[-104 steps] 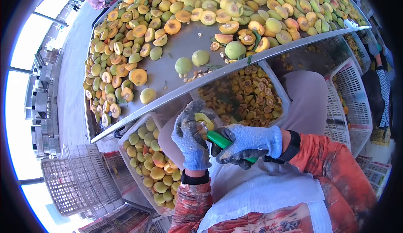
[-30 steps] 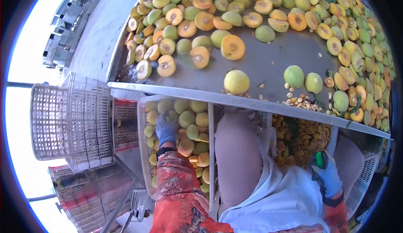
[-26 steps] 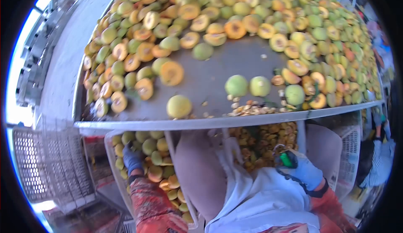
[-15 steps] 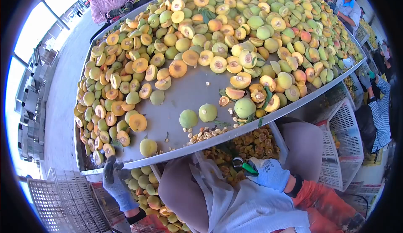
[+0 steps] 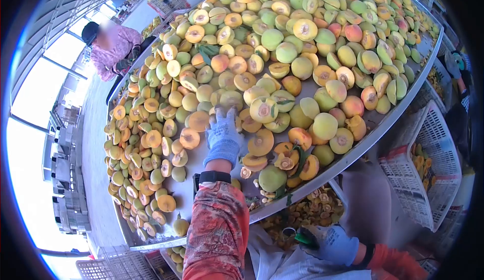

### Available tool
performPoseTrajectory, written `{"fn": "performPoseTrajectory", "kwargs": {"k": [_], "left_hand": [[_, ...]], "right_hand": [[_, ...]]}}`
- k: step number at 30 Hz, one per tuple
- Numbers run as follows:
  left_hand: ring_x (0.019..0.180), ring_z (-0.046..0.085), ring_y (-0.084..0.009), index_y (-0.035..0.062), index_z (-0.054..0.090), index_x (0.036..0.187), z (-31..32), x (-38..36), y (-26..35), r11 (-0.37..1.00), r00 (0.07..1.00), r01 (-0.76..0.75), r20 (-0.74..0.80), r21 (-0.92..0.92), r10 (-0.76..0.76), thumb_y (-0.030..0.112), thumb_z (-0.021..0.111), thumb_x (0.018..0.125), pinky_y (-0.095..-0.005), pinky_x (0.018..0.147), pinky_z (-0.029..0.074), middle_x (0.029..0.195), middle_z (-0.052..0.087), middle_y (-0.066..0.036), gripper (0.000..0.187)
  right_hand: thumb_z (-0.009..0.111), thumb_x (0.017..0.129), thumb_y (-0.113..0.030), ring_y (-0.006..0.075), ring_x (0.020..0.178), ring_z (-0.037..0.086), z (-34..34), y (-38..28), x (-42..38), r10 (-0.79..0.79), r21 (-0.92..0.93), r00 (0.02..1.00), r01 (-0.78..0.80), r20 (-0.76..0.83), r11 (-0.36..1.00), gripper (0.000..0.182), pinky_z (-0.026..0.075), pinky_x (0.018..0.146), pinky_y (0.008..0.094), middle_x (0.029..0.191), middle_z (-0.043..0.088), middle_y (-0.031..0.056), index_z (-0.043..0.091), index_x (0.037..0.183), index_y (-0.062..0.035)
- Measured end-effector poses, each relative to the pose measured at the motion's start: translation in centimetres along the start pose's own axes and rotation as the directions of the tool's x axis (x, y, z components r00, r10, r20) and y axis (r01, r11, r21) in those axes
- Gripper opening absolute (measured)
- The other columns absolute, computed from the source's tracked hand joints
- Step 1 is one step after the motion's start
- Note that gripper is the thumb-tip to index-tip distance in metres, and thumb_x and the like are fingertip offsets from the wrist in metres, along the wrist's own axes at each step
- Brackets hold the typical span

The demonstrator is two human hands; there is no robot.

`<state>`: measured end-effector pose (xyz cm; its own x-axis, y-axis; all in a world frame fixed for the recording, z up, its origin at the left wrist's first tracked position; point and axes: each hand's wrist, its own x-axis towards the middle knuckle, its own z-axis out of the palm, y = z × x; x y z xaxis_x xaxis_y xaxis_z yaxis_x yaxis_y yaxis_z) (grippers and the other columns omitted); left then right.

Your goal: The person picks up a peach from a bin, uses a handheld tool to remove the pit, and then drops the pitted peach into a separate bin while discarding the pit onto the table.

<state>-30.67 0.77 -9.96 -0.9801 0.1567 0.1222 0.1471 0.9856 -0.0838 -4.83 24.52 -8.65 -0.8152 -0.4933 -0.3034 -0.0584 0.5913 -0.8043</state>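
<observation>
My left hand (image 5: 223,136), in a blue-grey work glove, reaches over the metal table (image 5: 201,151). Its fingers are stretched out against peach halves (image 5: 229,100) in the pile; those by the fingertips are slightly blurred. My right hand (image 5: 334,244), gloved too, is low over my lap, closed on a green-handled pitting tool (image 5: 305,237). At the tool's end is a round metal loop (image 5: 289,232). Under it lies a container of brownish-yellow fruit scraps (image 5: 322,204). A whole-looking green peach (image 5: 272,179) rests near the table's raised edge.
Cut peaches (image 5: 302,68) cover much of the table. A white plastic crate (image 5: 428,164) stands to the right, another crate (image 5: 121,265) at lower left. Beneath the table edge is more fruit (image 5: 176,257). A person in a pink patterned top (image 5: 113,53) sits across at the left.
My left hand has moved from the table's near left edge up and forward into the pile. The view has shifted. My right hand still grips the tool over the scraps.
</observation>
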Motion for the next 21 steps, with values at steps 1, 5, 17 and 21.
{"fn": "performPoseTrajectory", "kwargs": {"k": [1,5,17,21], "left_hand": [[0.113,0.045,-0.0322,0.0095,0.039,0.127,0.3,-0.2,0.3,0.999,0.997,0.03,0.07,-0.028,-0.028,0.02,0.071,0.064,-0.0426,0.09,0.04,0.122,0.046,-0.015,0.071],[0.103,0.052,-0.0338,0.0087,0.047,0.113,0.3,-3.6,-1.2,0.932,0.973,0.212,0.157,-0.295,-0.171,0.017,0.07,0.064,-0.0413,0.086,0.043,0.109,0.052,-0.015,0.054],[0.088,0.062,-0.0312,-0.0014,0.048,0.114,-8.1,-27.1,0.5,-0.816,0.85,0.189,0.507,-0.546,-0.143,0.012,0.055,0.08,-0.0428,0.074,0.055,0.101,0.056,-0.017,0.038],[0.095,0.06,-0.0281,0.0016,0.048,0.117,-8.4,-30.9,3.0,-0.769,0.814,0.187,0.534,-0.611,-0.226,0.019,0.054,0.083,-0.0384,0.077,0.053,0.106,0.057,-0.014,0.039]], "right_hand": [[0.064,0.076,-0.036,0.03,0.067,0.061,0.2,1.1,-0.1,-0.053,-0.011,0.998,0.053,-0.029,0.999,0.042,0.048,0.06,0.0371,0.085,0.062,0.0105,0.054,0.108,-0.0101],[0.065,0.076,-0.036,0.0305,0.068,0.061,-0.2,0.8,-0.2,-0.098,0.0,0.99,0.098,-0.102,0.995,0.045,0.048,0.06,0.0373,0.086,0.062,0.011,0.054,0.109,-0.0084],[0.067,0.076,-0.025,0.0339,0.072,0.061,4.0,-4.7,-2.3,-0.353,-0.147,0.893,0.324,-0.279,0.935,0.042,0.048,0.063,0.0401,0.082,0.062,0.0163,0.049,0.107,-0.004],[0.065,0.078,-0.024,0.0357,0.064,0.059,6.0,-8.3,-2.7,-0.287,-0.103,0.941,0.272,-0.181,0.957,0.034,0.045,0.054,0.0401,0.07,0.057,0.0183,0.05,0.101,-0.003]]}}
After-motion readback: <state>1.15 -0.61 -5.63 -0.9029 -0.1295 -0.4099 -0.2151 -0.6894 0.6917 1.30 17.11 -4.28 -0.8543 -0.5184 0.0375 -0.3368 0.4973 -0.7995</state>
